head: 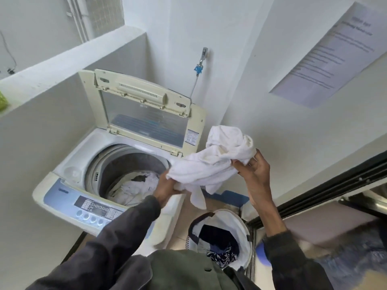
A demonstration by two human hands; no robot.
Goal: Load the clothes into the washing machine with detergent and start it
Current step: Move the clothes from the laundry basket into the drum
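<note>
A top-loading washing machine (69, 164) stands at the left with its lid (146, 114) raised against the wall. White and dark clothes (136, 185) lie in the drum. Both my hands hold a crumpled white cloth (211, 162) in the air, just right of the drum's opening. My left hand (167, 189) grips its lower left end over the machine's right rim. My right hand (254, 174) pinches its right end. A white laundry basket (238, 222) with dark and patterned clothes stands on the floor below the cloth.
The control panel (94, 208) with round buttons runs along the machine's front. A tap with a blue fitting (199, 68) and hose is on the wall behind. A paper notice (335, 53) hangs at the right. A dark door frame (324, 193) lies at the right.
</note>
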